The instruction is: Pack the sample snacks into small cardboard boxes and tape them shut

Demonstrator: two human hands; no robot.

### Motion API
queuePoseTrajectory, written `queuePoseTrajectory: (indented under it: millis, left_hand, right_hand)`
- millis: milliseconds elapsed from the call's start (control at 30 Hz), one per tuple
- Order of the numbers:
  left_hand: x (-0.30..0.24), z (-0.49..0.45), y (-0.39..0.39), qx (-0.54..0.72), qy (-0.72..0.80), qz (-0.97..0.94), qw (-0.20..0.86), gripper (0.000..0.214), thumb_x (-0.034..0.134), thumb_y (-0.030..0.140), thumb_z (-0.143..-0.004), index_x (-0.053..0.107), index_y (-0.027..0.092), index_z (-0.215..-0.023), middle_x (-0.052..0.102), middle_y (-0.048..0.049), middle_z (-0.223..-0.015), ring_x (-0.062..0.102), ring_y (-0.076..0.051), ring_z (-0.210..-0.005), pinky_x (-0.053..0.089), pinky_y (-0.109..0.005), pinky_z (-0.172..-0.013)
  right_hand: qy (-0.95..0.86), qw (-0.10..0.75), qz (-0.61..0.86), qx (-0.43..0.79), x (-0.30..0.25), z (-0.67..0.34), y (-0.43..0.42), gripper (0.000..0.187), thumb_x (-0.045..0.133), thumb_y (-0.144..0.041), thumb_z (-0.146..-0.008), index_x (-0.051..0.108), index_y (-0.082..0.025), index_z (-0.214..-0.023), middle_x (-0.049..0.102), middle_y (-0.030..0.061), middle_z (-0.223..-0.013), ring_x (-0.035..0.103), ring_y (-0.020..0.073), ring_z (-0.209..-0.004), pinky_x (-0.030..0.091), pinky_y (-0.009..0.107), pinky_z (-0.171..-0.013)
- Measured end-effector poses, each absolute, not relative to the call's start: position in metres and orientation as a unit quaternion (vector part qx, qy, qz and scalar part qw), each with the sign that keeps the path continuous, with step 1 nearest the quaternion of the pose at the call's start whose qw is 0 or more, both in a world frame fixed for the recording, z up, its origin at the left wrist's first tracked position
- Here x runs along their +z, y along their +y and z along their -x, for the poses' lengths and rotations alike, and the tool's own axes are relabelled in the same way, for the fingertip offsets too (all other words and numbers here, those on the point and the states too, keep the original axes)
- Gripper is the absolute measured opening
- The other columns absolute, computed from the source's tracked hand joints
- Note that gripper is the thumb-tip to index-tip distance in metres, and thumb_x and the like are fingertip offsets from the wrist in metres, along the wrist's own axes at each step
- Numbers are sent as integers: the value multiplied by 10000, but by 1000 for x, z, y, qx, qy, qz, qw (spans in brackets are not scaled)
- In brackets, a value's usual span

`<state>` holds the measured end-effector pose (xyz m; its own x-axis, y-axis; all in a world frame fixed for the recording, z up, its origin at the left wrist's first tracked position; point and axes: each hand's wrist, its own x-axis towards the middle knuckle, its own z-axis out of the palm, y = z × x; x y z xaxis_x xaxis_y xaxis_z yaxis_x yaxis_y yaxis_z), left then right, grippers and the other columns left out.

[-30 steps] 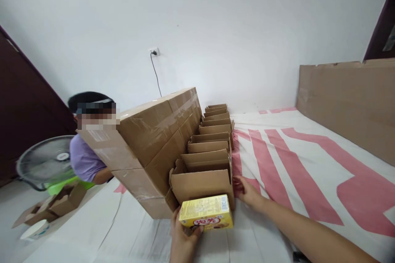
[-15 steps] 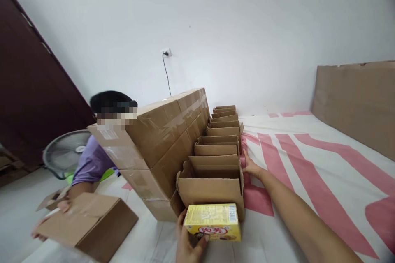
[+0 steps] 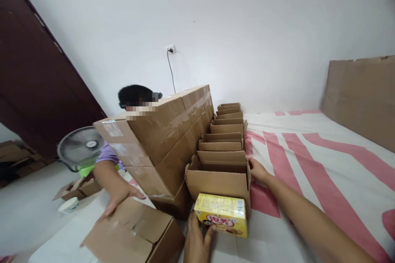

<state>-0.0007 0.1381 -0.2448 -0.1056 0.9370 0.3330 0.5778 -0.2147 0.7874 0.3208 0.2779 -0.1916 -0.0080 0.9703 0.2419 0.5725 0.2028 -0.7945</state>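
Observation:
My left hand (image 3: 199,238) is closed on a yellow printed snack box (image 3: 220,215), thumb on its front face and fingers at its left end. The snack box is against the front of the nearest open cardboard box (image 3: 217,183). At that cardboard box's right edge, my right hand (image 3: 258,171) grips the side wall, with some fingertips hidden. More open cardboard boxes (image 3: 226,128) stand in a row behind it, reaching toward the wall.
Taped cartons (image 3: 166,131) are stacked left of the row. Beyond them a co-worker's hand (image 3: 121,197) touches a closed carton (image 3: 132,230). A fan (image 3: 82,148) stands at the left. A large cardboard panel (image 3: 361,98) leans at the right, on a pink-and-white sheet (image 3: 308,164).
My right hand's spread fingers have closed in on the cardboard box's edge. My left hand keeps the snack box. The co-worker's carton has moved right, closer to the stack. The view has shifted slightly.

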Motion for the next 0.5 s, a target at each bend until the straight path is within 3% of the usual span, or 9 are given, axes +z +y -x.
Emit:
queuePoseTrajectory:
  millis: [133, 233, 300, 400, 500]
  left_hand:
    - [-234, -2, 132, 448, 592, -635, 214, 633, 531, 399, -876, 302, 117, -1394, 448, -232, -1380, 482, -352, -1295, 397, -534, -1081]
    - [-220, -4, 123, 470, 571, -655, 157, 628, 531, 358, -907, 247, 160, -1430, 372, -233, -1439, 407, -340, -1365, 383, -534, -1102]
    - [-210, -5, 114, 491, 540, -680, 70, 633, 557, 325, -908, 245, 174, -1437, 319, -232, -1473, 338, -335, -1411, 351, -548, -1126]
    - [-198, -6, 98, 505, 501, -702, -47, 551, 647, 275, -855, 410, 186, -1345, 382, -193, -1429, 362, -342, -1393, 348, -563, -1121]
    - [-190, -13, 85, 420, 453, -786, 8, 297, 602, 211, -861, 606, 232, -1157, 612, -122, -1159, 586, -289, -1151, 475, -454, -991]
  right_hand:
    - [-692, 325, 611, 208, -192, -322, 238, 517, 653, -252, -714, 646, -167, -1224, 691, 134, -1227, 633, 316, -1138, 485, 435, -993]
    - [-699, 258, 640, 185, -199, -332, 199, 616, 685, -311, -710, 613, -159, -1303, 570, 166, -1403, 477, 377, -1333, 362, 510, -1109]
    - [-701, 220, 655, 176, -204, -340, 174, 632, 634, -402, -778, 565, -196, -1372, 460, 128, -1509, 338, 369, -1433, 260, 543, -1164]
    - [-702, 182, 670, 161, -210, -348, 148, 613, 490, -505, -881, 478, -267, -1447, 359, 50, -1574, 231, 307, -1488, 165, 533, -1201]
    - [-702, 159, 680, 142, -210, -349, 140, 622, 435, -529, -903, 435, -282, -1474, 325, 30, -1590, 215, 292, -1494, 143, 524, -1207]
